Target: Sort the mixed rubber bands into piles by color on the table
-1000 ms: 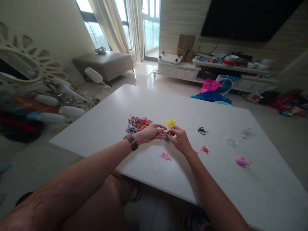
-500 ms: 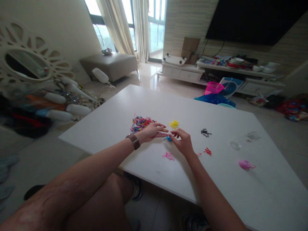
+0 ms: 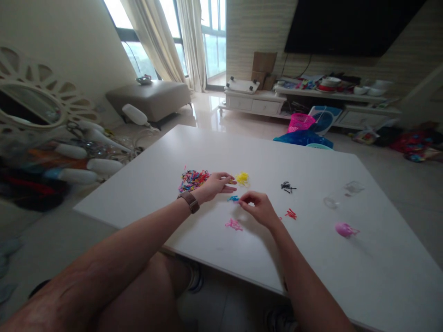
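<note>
My left hand (image 3: pixel 218 185) hovers between the mixed-colour heap of small rubber bands (image 3: pixel 194 179) and the yellow pile (image 3: pixel 242 178). Its fingers point right, with a yellowish bit at the fingertips too small to make out. My right hand (image 3: pixel 258 208) is low over the table, thumb and forefinger pinched together at the right edge of the blue pile (image 3: pixel 233 198). What is in the pinch, if anything, is too small to tell. Nearer to me lies a pink pile (image 3: pixel 234 224). Red bands (image 3: pixel 291 214) and black bands (image 3: pixel 288 186) lie to the right.
On the right side of the white table (image 3: pixel 391 258) are a pink rounded object (image 3: pixel 346 229), a clear round piece (image 3: pixel 331 202) and a clear container (image 3: pixel 353 187). Beyond the far edge stand a pink basket (image 3: pixel 301 122) and a low TV cabinet (image 3: pixel 256 105).
My right hand has drawn away from my left fingertips and come down beside the blue pile, which now shows more fully. The whole view has shifted slightly, so the table appears further left.
</note>
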A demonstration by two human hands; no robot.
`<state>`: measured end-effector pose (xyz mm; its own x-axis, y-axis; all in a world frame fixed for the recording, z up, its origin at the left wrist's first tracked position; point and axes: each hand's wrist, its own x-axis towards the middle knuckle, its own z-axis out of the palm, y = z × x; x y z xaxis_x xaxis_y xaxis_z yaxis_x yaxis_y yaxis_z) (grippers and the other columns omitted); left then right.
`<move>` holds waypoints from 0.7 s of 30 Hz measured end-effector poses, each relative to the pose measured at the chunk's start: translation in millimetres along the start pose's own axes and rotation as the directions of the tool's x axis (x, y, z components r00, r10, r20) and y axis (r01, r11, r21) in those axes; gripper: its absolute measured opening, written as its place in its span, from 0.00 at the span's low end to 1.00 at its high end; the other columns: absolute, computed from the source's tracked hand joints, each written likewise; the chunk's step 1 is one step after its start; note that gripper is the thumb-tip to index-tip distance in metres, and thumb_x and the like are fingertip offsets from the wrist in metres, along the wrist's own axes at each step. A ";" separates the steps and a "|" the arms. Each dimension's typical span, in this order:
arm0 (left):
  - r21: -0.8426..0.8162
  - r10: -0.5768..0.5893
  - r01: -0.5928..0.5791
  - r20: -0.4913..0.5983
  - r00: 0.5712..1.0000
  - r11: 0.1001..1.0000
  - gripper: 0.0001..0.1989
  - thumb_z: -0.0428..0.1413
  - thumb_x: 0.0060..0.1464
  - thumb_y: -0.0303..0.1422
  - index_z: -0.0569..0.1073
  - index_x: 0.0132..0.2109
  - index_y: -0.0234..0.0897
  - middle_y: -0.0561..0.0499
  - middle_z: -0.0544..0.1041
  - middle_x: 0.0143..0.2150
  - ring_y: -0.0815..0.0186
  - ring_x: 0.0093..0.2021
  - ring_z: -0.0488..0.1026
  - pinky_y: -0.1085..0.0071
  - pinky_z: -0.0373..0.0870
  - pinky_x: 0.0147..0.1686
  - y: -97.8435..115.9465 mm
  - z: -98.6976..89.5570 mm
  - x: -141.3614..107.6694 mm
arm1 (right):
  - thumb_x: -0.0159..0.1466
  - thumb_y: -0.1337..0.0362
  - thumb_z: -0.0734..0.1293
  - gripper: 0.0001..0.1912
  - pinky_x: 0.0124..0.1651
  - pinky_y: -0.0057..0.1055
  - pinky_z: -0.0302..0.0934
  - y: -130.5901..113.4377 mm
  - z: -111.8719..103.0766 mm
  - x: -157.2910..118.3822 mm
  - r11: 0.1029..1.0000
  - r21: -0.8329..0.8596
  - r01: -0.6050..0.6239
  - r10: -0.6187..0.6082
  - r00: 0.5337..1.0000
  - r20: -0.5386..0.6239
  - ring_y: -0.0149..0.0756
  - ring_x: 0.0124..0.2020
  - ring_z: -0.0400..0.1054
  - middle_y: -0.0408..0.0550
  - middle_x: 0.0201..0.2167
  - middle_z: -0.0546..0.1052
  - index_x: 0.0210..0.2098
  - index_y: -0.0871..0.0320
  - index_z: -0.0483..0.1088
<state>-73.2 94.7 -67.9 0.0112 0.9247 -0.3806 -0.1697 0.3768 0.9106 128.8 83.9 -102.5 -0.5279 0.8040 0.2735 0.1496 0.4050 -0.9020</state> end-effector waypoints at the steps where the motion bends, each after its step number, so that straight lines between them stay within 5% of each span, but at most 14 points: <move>1: 0.027 0.033 -0.032 -0.036 0.999 0.999 0.04 0.55 0.64 0.27 0.72 0.39 0.30 0.39 0.81 0.42 0.67 0.31 0.81 0.71 0.78 0.37 0.5 -1.2 5.6 | 0.60 0.66 0.69 0.03 0.36 0.28 0.64 0.0 -2.6 -4.1 1.000 0.008 -0.020 0.019 0.996 0.092 0.32 0.30 0.70 0.44 0.28 0.78 0.31 0.58 0.76; 6: 0.321 0.184 -0.154 -0.067 0.981 0.934 0.04 0.60 0.58 0.23 0.76 0.33 0.29 0.43 0.81 0.33 0.68 0.31 0.79 0.73 0.76 0.38 5.4 1.6 44.6 | 0.55 0.73 0.67 0.06 0.34 0.26 0.63 3.3 -0.7 -16.2 0.999 -0.009 -0.033 0.034 0.947 0.320 0.30 0.27 0.69 0.42 0.25 0.77 0.28 0.59 0.76; 11: 0.752 0.393 -0.287 0.040 0.919 0.594 0.06 0.59 0.52 0.20 0.81 0.36 0.31 0.44 0.83 0.35 0.63 0.37 0.79 0.69 0.74 0.43 13.1 18.0 79.2 | 0.55 0.72 0.69 0.05 0.30 0.24 0.59 8.1 4.1 -15.8 0.999 -0.044 -0.015 0.029 0.941 0.338 0.28 0.26 0.65 0.41 0.24 0.74 0.31 0.58 0.77; 17: 0.848 0.462 -0.447 0.287 0.839 0.284 0.10 0.58 0.56 0.28 0.82 0.43 0.34 0.43 0.82 0.44 0.62 0.41 0.79 0.68 0.71 0.49 20.8 17.6 80.2 | 0.54 0.66 0.74 0.13 0.28 0.24 0.57 6.1 3.2 -13.6 0.999 -0.019 -0.031 0.034 0.971 0.237 0.26 0.24 0.62 0.40 0.27 0.74 0.40 0.58 0.76; 19: 0.851 0.503 -0.453 0.279 0.818 0.265 0.11 0.56 0.58 0.29 0.81 0.44 0.34 0.43 0.82 0.43 0.63 0.39 0.79 0.69 0.70 0.47 31.4 9.0 75.4 | 0.54 0.64 0.74 0.13 0.28 0.25 0.57 4.7 2.4 -12.4 1.000 -0.025 -0.018 0.023 0.979 0.203 0.26 0.24 0.61 0.40 0.27 0.74 0.40 0.58 0.76; 21: 0.843 0.508 -0.407 0.192 0.840 0.353 0.11 0.55 0.59 0.29 0.80 0.44 0.33 0.44 0.82 0.41 0.67 0.32 0.78 0.71 0.71 0.40 45.3 -5.6 69.4 | 0.56 0.63 0.73 0.12 0.28 0.25 0.56 4.2 1.0 -11.3 0.999 -0.041 -0.011 0.018 0.985 0.170 0.26 0.24 0.61 0.41 0.26 0.73 0.40 0.58 0.76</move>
<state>-85.6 175.6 -54.0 0.1128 0.9783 0.1740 0.7658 -0.1972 0.6121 134.5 76.1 -109.7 -0.6597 0.7253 0.1968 0.1897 0.4141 -0.8902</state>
